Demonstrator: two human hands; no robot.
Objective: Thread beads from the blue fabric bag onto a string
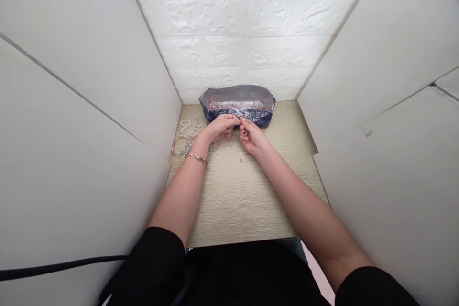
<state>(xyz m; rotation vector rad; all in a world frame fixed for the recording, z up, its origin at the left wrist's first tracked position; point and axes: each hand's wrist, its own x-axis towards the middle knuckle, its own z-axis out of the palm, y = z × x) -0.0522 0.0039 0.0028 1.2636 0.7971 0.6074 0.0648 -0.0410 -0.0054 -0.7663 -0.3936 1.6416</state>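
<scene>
White brick wall [279,14] up top, pale table [251,201] under it. Left hand [223,128] and right hand [253,136] meet fingertip to fingertip, both pinched closed; can't tell what's in there, too tiny. Bag's [265,119] right behind them at 12 o'clock, mouth open, colourful stuff inside. Loose beads [184,143] sit around 9 o'clock, on the table. Guessing it's mid fiddly bit, some small fingertip job, so the next move probably wants steady pinches and no tugging.
</scene>
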